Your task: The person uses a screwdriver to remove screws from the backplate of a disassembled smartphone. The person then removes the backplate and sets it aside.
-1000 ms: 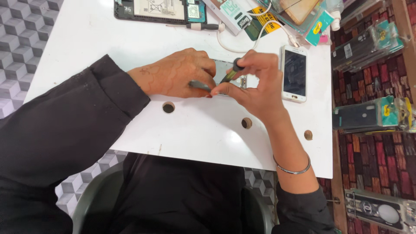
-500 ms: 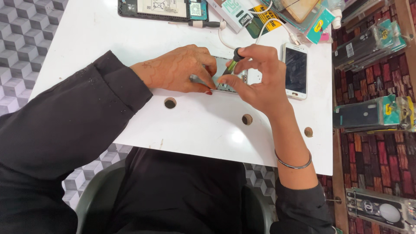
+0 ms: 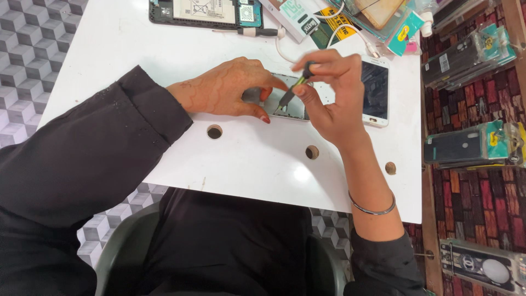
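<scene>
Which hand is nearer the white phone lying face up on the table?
Right. The right hand holds a small screwdriver just beside the white phone, overlapping its left edge. The left hand rests farther left on the opened phone part.

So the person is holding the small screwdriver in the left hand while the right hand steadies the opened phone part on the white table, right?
Not quite. In the head view the screwdriver is pinched in the right hand, and the left hand steadies the opened phone part on the white table.
</scene>
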